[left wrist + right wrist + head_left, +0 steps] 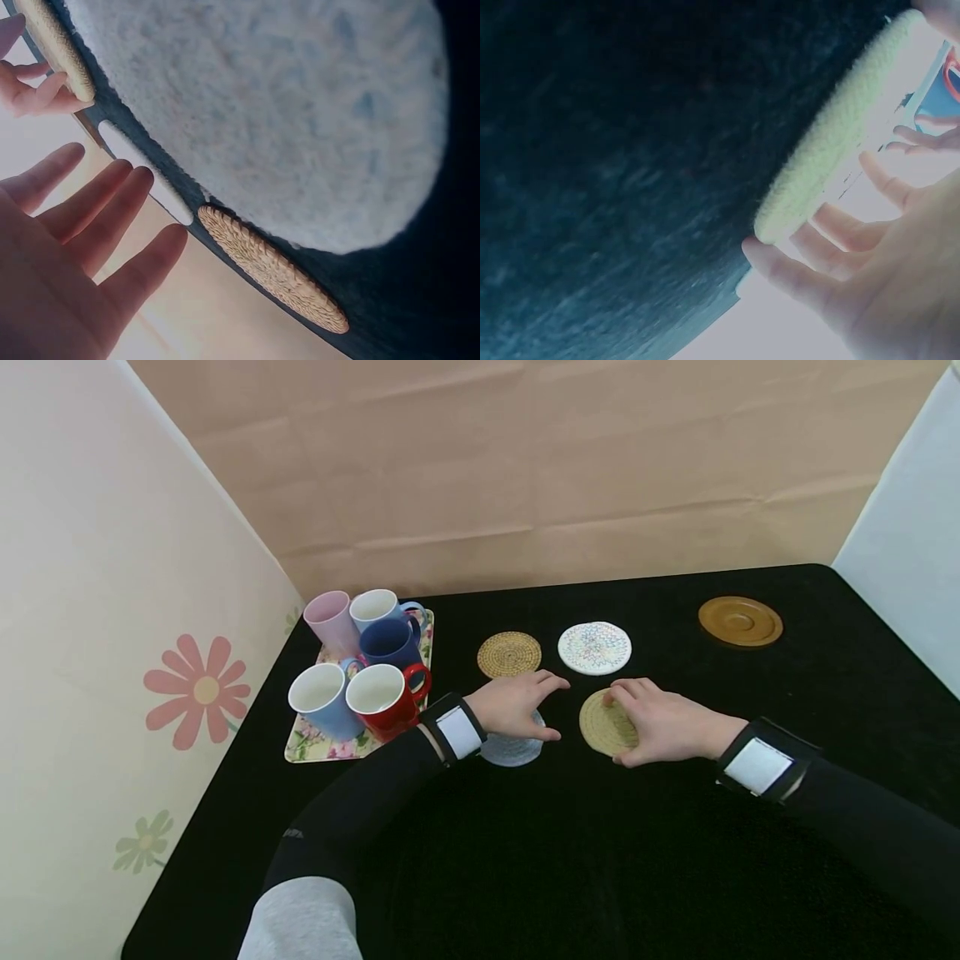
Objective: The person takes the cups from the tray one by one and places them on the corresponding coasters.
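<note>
My right hand (pixel 667 722) spans a round pale yellow-green woven coaster (pixel 600 727), gripping it with fingertips at the far edge and thumb at the near edge. In the right wrist view the coaster (pixel 832 142) appears edge-on against the dark cloth. My left hand (pixel 513 703) hovers over a light blue-grey round coaster (pixel 510 752), its fingers spread and holding nothing. That coaster (pixel 277 120) looms large and blurred in the left wrist view, apart from the fingers. Beyond the hands lie a brown woven coaster (pixel 509 654) and a white speckled coaster (pixel 595 648).
On the left stands a floral tray (pixel 307 747) with several mugs, among them a red mug (pixel 382 702) and a dark blue mug (pixel 392 643). A wooden saucer (pixel 740 621) lies at the far right of the black table (pixel 525 877). Walls border the table.
</note>
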`<move>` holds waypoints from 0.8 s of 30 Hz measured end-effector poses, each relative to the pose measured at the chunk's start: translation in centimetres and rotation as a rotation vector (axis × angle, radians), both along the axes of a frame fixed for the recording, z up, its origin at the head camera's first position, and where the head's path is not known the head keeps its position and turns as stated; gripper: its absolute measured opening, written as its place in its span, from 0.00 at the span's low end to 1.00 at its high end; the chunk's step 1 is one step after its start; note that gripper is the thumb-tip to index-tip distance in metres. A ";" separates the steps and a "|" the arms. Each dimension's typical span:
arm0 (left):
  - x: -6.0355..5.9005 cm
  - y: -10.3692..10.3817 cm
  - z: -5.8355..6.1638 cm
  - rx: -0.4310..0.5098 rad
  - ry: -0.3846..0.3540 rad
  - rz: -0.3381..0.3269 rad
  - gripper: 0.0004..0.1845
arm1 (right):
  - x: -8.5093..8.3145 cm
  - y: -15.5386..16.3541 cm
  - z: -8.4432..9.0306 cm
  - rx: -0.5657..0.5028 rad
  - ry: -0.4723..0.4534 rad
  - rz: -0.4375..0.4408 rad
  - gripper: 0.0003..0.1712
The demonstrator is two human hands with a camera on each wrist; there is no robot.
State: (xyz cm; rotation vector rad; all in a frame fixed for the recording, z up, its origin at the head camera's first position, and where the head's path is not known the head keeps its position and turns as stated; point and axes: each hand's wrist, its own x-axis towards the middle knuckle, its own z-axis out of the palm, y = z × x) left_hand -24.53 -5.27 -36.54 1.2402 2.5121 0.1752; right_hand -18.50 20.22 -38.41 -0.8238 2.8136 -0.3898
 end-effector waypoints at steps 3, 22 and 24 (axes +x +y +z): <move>0.0 -0.2 -0.1 0.005 0.010 -0.005 0.42 | -0.1 -0.4 0.0 -0.003 -0.002 0.012 0.47; -0.1 -0.5 0.1 -0.003 -0.004 0.021 0.42 | 0.0 -1.0 0.2 -0.004 -0.056 0.021 0.48; -0.2 -0.6 0.0 -0.001 -0.006 0.022 0.42 | 0.0 -1.0 0.3 -0.003 -0.060 0.024 0.48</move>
